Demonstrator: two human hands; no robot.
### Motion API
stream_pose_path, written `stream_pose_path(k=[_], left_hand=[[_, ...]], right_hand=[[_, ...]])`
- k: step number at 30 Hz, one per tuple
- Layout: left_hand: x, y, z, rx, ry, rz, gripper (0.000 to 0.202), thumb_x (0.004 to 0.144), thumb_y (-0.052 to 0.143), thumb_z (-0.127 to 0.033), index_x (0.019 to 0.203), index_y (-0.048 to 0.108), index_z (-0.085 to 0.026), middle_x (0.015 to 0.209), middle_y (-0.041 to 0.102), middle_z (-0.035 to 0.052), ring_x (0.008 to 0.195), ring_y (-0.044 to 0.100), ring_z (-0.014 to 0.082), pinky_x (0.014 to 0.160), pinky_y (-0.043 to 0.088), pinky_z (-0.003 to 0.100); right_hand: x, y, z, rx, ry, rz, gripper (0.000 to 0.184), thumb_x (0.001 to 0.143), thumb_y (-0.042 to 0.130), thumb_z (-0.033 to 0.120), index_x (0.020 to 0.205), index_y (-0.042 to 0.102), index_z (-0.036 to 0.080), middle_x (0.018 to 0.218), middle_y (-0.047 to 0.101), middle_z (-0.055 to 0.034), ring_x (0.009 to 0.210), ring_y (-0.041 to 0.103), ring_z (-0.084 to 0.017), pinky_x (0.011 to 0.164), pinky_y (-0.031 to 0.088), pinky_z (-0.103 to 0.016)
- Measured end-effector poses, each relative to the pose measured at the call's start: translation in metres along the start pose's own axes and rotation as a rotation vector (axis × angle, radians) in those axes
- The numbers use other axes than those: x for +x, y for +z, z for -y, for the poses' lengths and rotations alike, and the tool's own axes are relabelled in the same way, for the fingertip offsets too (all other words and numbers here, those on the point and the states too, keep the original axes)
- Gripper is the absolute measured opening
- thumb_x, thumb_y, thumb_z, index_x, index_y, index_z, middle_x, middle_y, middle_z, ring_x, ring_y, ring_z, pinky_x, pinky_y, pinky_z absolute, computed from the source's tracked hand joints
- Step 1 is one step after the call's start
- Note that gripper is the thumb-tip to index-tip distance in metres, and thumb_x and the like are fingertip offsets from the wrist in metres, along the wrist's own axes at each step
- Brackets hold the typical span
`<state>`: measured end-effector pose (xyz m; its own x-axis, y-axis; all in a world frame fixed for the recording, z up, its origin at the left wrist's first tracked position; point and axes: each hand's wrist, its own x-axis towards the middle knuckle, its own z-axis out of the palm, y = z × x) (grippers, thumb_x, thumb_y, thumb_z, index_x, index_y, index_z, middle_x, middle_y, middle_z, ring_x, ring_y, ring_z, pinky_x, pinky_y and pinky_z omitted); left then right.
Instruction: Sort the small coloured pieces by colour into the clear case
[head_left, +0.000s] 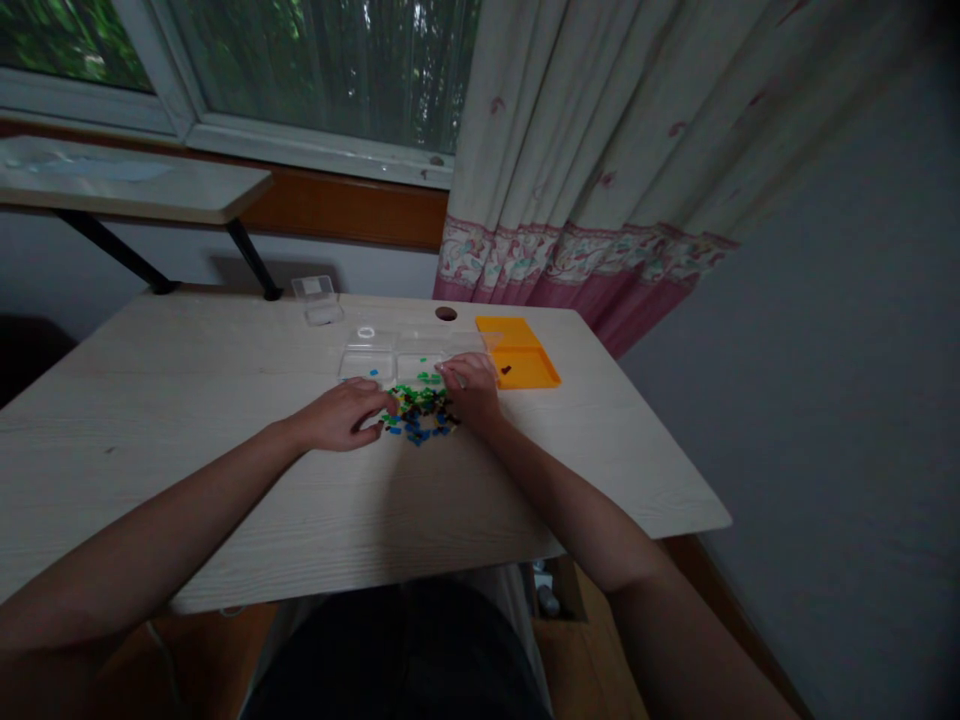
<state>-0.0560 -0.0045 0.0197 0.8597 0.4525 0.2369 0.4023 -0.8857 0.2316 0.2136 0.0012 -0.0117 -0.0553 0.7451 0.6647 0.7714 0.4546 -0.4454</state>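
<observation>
A loose pile of small plastic pieces (417,410) in green, blue, black and yellow lies on the table. At its left edge rests my left hand (346,415), thumb and fingers curved and apart, touching the outer pieces. My right hand (472,390) is over the right side of the pile, by the front of a clear compartment box (367,366). Its fingertips are pinched together; whatever they hold is too small to make out. Green pieces lie in the box's middle compartment and a blue one in the left. The hand covers part of the right compartment.
An open orange case (536,370) with a small dark piece (505,370) stands to the right. Behind on the left is a small clear box (318,300), lid up. A cable hole (446,314) and a raised shelf (135,185) are at the back.
</observation>
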Motion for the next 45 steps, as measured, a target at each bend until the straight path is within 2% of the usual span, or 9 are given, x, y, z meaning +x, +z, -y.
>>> stream_pose_path(k=[5, 18, 37, 45], left_hand=[[0.0017, 0.0018, 0.0002, -0.002, 0.016, 0.005, 0.021, 0.085, 0.053, -0.024, 0.105, 0.059, -0.021, 0.085, 0.06, 0.0033, 0.084, 0.056, 0.0193, 0.086, 0.041, 0.032], [0.002, 0.0048, 0.0009, 0.004, 0.02, 0.011, 0.024, 0.084, 0.054, -0.024, 0.106, 0.059, -0.021, 0.085, 0.06, 0.0025, 0.083, 0.057, 0.019, 0.089, 0.042, 0.034], [0.0022, 0.0099, 0.0043, 0.017, 0.017, -0.003, 0.022, 0.096, 0.045, -0.032, 0.106, 0.06, -0.021, 0.083, 0.061, 0.0038, 0.079, 0.058, 0.0181, 0.083, 0.042, 0.032], [0.0028, 0.0083, 0.0029, 0.014, 0.018, -0.003, 0.024, 0.097, 0.042, -0.034, 0.106, 0.06, -0.02, 0.084, 0.062, 0.0044, 0.081, 0.058, 0.0187, 0.085, 0.043, 0.034]], right_hand=[[0.0005, -0.0011, 0.0017, -0.023, -0.003, 0.027, 0.014, 0.091, 0.062, 0.029, 0.084, 0.073, 0.022, 0.09, 0.071, -0.0051, 0.092, 0.058, -0.02, 0.088, 0.042, -0.038], [-0.0003, -0.0004, 0.001, -0.015, -0.021, -0.006, 0.015, 0.091, 0.062, 0.03, 0.083, 0.074, 0.024, 0.088, 0.071, -0.0038, 0.09, 0.059, -0.02, 0.087, 0.043, -0.038], [-0.0003, -0.0018, 0.0015, 0.0, -0.024, 0.03, 0.015, 0.092, 0.061, 0.029, 0.084, 0.072, 0.023, 0.088, 0.071, -0.0049, 0.092, 0.058, -0.02, 0.088, 0.043, -0.039], [-0.0003, -0.0007, 0.0007, 0.012, -0.01, 0.023, 0.016, 0.092, 0.06, 0.029, 0.084, 0.073, 0.023, 0.089, 0.071, -0.0048, 0.091, 0.058, -0.021, 0.087, 0.043, -0.039]])
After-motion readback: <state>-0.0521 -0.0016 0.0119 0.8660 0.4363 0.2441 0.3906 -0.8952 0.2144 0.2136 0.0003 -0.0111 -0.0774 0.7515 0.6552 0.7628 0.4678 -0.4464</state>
